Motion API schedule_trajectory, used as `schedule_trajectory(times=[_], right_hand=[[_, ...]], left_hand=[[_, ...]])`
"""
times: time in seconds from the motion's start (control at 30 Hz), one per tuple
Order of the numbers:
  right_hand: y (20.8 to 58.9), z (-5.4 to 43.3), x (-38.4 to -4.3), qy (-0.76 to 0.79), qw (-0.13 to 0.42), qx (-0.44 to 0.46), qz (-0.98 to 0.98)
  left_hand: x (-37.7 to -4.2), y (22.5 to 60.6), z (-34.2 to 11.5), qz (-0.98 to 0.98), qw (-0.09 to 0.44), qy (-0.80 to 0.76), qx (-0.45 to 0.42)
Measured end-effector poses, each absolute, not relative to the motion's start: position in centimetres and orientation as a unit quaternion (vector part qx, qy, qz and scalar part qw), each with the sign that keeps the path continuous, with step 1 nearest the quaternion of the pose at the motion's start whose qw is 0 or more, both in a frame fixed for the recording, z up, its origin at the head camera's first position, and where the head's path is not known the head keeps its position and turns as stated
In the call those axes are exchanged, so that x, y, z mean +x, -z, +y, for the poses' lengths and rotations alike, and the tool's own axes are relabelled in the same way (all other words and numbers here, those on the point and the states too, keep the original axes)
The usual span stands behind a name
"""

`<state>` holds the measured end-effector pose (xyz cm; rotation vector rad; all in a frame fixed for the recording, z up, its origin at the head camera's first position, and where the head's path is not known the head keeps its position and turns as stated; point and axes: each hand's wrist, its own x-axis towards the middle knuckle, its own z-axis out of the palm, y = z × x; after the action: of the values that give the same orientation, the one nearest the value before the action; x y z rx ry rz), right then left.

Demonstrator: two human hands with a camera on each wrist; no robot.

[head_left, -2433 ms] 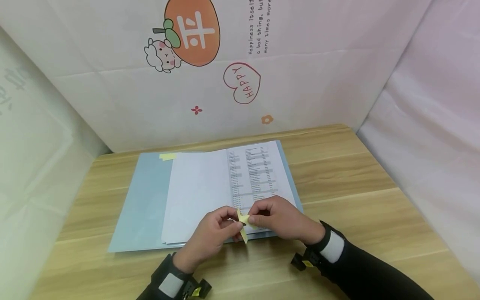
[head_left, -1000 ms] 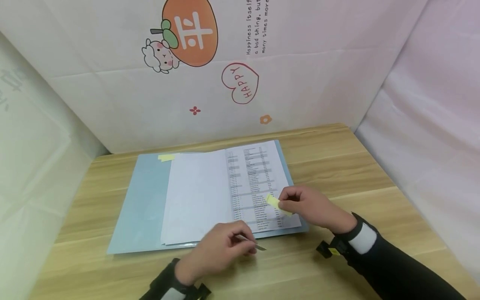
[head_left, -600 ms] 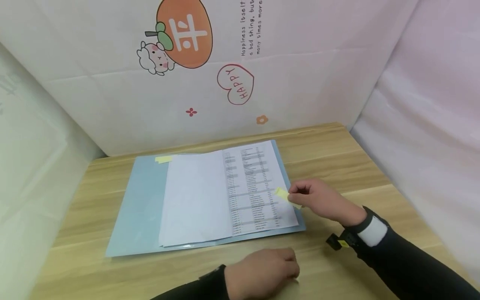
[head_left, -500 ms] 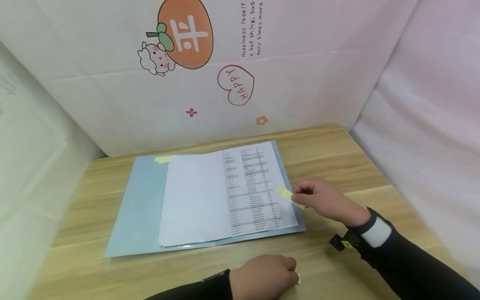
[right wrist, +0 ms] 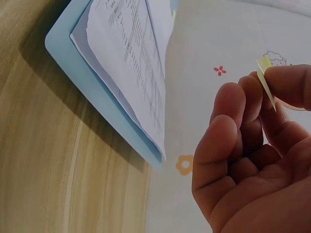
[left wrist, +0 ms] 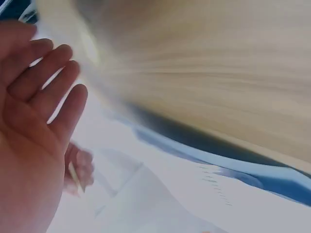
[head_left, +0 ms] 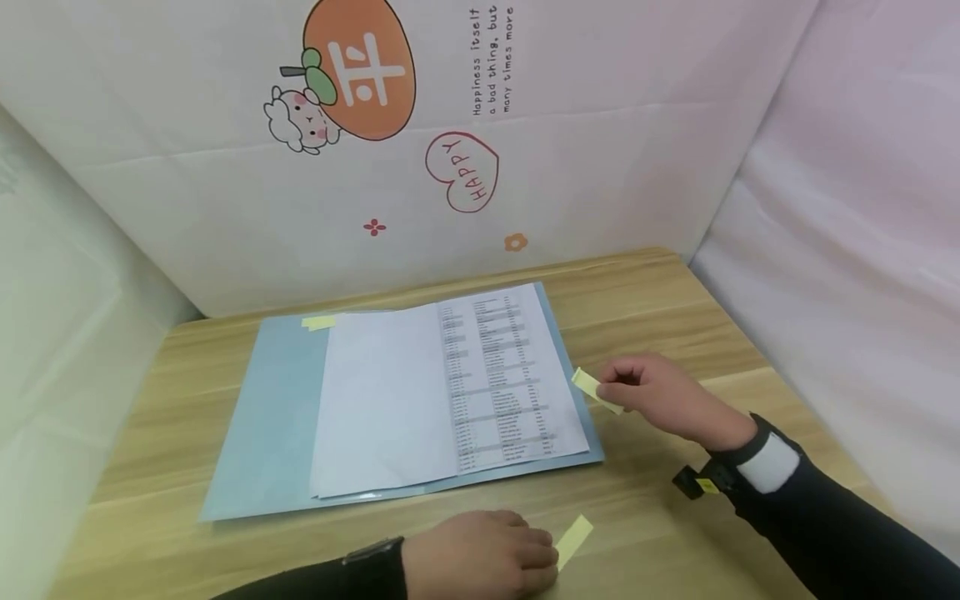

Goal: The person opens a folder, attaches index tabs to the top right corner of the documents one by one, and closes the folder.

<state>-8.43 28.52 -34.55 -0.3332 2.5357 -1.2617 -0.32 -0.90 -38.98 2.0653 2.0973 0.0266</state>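
My right hand [head_left: 667,400] pinches a narrow yellow sticky note [head_left: 588,383] between thumb and fingers, close over the right edge of an open blue folder [head_left: 270,425]. In the right wrist view the sticky note [right wrist: 265,80] appears nearly edge-on, its top end bent over. My left hand [head_left: 483,554] is low at the table's front, and another yellow sticky strip [head_left: 574,540] lies right at its fingertips. Relaxed, spread fingers and a bare palm of the left hand [left wrist: 39,121] show in the left wrist view.
White pages lie in the folder: a blank one [head_left: 390,400] on the left, a printed list [head_left: 498,392] on the right. Yellow sticky tabs [head_left: 318,322] stand at the pages' upper left. Behind the wooden table [head_left: 660,308] hangs a printed white cloth [head_left: 585,175].
The hands have parted. My right hand has drawn a sticky note away to the right, past the page. My left hand has moved down to the table's front and let go of the other strip.
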Motion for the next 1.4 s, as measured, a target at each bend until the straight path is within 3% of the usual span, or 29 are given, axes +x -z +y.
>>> schedule_trajectory(times=[0.2,0.5,0.77,1.0,1.4], right_hand=[[34.5,28.2,-8.6,0.443,0.142,-0.117,0.878],[33.8,28.6,-8.8,0.453,0.126,-0.118,0.875],[34.0,28.5,-9.0,0.469,0.124,-0.108,0.868],[34.1,28.3,-9.3,0.466,0.12,-0.109,0.87],[33.8,28.4,-9.4,0.467,0.12,-0.108,0.869]], left_hand=[[-0.6,39.6,1.3,0.712,0.106,0.061,0.691],[-2.1,39.7,10.8,0.795,0.101,0.184,0.57],[-4.7,39.5,14.6,0.837,0.071,0.195,0.507],[-6.7,39.0,15.4,0.882,0.144,0.147,0.425],[-9.5,39.4,15.9,0.908,0.21,0.06,0.357]])
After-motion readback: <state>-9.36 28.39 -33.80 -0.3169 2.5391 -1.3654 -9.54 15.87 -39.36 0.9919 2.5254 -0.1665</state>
